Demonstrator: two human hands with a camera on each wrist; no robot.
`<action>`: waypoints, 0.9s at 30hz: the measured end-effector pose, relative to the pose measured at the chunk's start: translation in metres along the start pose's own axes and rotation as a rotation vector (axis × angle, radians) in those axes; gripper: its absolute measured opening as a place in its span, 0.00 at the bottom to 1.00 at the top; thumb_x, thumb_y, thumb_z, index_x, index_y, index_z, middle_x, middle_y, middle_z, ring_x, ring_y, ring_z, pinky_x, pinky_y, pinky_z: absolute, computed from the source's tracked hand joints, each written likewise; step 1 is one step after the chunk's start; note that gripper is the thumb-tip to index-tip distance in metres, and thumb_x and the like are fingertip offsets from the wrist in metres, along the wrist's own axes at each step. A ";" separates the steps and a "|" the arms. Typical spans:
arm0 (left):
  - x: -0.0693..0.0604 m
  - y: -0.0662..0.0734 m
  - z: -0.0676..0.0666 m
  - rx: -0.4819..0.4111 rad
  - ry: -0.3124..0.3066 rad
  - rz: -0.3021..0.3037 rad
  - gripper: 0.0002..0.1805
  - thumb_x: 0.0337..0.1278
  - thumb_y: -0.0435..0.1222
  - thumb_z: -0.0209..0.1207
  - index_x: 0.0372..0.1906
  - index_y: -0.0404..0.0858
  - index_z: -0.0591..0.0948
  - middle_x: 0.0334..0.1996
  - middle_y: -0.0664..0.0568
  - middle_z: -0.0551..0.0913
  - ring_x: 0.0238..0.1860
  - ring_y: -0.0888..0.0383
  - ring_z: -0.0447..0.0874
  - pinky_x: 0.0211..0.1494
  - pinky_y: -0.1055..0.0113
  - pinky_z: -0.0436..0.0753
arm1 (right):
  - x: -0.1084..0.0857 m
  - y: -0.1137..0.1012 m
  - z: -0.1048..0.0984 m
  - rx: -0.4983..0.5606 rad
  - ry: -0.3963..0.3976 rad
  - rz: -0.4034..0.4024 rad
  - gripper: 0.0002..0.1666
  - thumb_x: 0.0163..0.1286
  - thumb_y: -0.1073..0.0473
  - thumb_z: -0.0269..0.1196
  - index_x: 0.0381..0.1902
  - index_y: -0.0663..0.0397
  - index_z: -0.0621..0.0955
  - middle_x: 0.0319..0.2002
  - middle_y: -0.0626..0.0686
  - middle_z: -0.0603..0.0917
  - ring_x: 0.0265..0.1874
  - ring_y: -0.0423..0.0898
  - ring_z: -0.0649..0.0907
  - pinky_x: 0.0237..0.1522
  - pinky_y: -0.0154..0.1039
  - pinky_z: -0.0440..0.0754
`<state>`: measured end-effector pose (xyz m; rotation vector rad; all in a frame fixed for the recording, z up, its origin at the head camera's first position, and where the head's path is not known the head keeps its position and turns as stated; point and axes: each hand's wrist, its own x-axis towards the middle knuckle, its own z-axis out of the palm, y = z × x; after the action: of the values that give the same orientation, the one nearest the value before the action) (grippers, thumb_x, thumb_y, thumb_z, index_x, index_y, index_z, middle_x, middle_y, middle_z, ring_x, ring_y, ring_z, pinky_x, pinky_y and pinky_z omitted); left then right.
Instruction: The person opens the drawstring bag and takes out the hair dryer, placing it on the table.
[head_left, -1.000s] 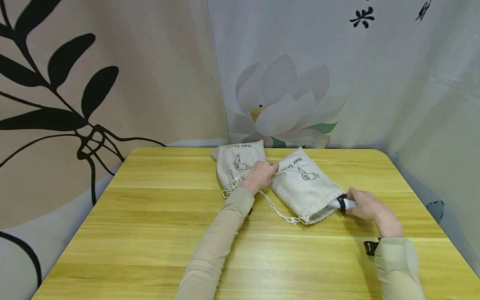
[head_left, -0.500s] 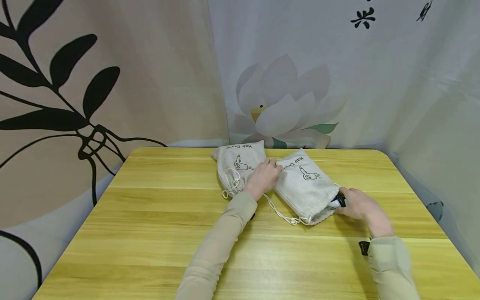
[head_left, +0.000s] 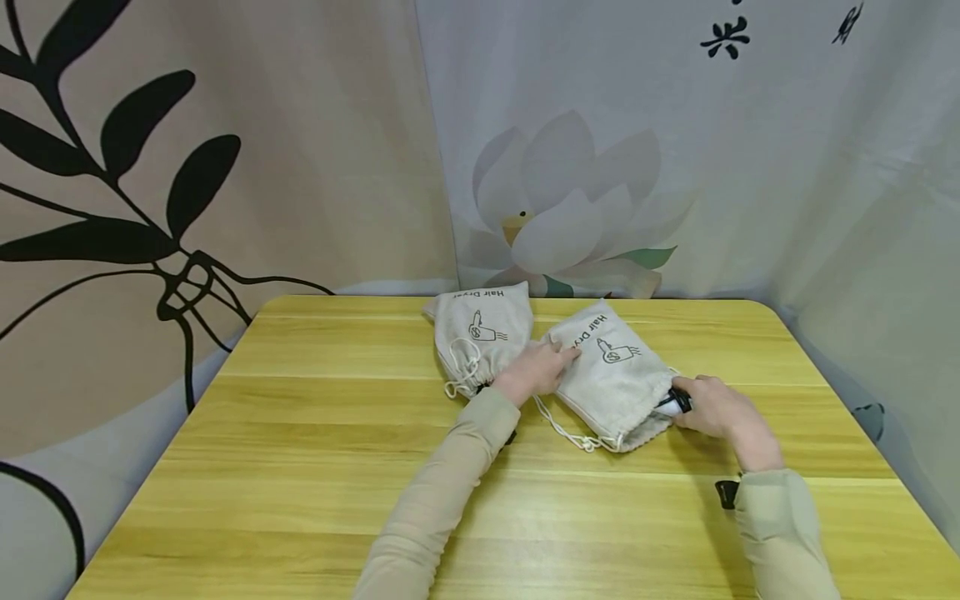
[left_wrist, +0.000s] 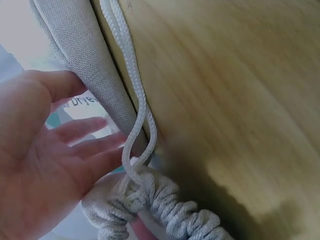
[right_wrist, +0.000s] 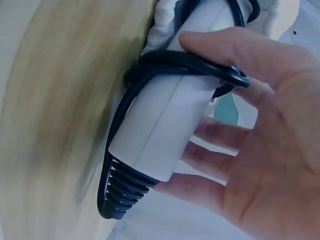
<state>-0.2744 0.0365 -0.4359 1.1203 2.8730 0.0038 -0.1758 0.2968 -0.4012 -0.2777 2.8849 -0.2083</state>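
Two pale cloth bags are lying side by side near the far edge of one wooden surface (head_left: 300,483). Each is carrying one printed drawing of a hair dryer, with two words above it. The left bag (head_left: 489,311) is showing a gathered mouth, with one loop of white string lying over its front. The right bag (head_left: 611,387) is lying at a slant, its open mouth facing the person's right and the near edge.

Two bare hands are working at the bags. The right hand (head_left: 723,410) is gripping one white handle (right_wrist: 160,115), thumb on one side and fingers on the other. That handle is sitting partly in the right bag's mouth and partly sticking out, with one black cord (right_wrist: 175,64) wrapping around it. The left hand (head_left: 538,369) is resting at the right bag's left end, beside the left bag; its grip is standing loose, thumb and fingers apart.

Two strands of white string (left_wrist: 131,70) are running along the right bag's near side. Two beige sleeves (head_left: 438,492) are covering the arms. Behind the surface, one large pale flower (head_left: 577,217) is showing on the cloth backdrop.
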 end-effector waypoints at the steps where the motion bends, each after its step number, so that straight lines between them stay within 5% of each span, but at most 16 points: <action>1: 0.001 0.000 0.001 -0.006 -0.013 -0.001 0.27 0.68 0.40 0.48 0.70 0.50 0.63 0.60 0.44 0.76 0.60 0.48 0.76 0.64 0.60 0.75 | 0.000 0.000 0.000 0.000 0.004 -0.006 0.36 0.58 0.53 0.67 0.62 0.63 0.71 0.54 0.74 0.74 0.53 0.71 0.75 0.45 0.63 0.77; 8: -0.004 0.005 -0.004 -0.122 -0.101 -0.040 0.26 0.71 0.38 0.45 0.72 0.49 0.61 0.68 0.44 0.69 0.69 0.48 0.66 0.72 0.57 0.65 | 0.001 0.001 0.001 0.010 0.037 -0.033 0.34 0.56 0.54 0.67 0.59 0.62 0.73 0.50 0.73 0.77 0.49 0.70 0.77 0.44 0.63 0.77; 27: -0.003 0.005 -0.005 -0.061 -0.108 -0.019 0.28 0.67 0.34 0.49 0.70 0.53 0.64 0.63 0.49 0.75 0.64 0.52 0.72 0.69 0.61 0.69 | 0.001 0.009 0.000 0.040 0.049 -0.079 0.31 0.53 0.55 0.68 0.56 0.57 0.76 0.43 0.66 0.80 0.42 0.62 0.80 0.36 0.57 0.78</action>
<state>-0.2697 0.0383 -0.4303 1.0487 2.7684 0.0289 -0.1784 0.3051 -0.4030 -0.3843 2.9171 -0.2901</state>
